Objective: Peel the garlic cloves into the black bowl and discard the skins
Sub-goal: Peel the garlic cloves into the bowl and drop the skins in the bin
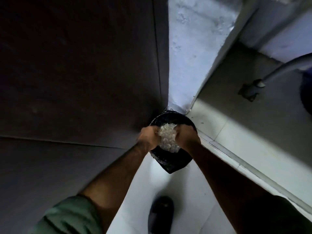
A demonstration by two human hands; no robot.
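A clump of pale garlic skins (pixel 168 138) is pressed between my two hands. My left hand (pixel 147 138) grips its left side and my right hand (pixel 186 137) grips its right side. Both hold the clump directly over a black bin lined with a black bag (pixel 170 163), which stands on the floor in a corner. The bin's far rim (pixel 175 116) shows beyond my hands. No black bowl and no garlic cloves are in view.
A dark wall or door (pixel 84 73) fills the left. A pale rough wall (pixel 194 48) rises behind the bin. A low step (pixel 244 157) runs along the right, with a grey pipe (pixel 270 76) above it. My dark shoe (pixel 161 215) stands on the white tiled floor.
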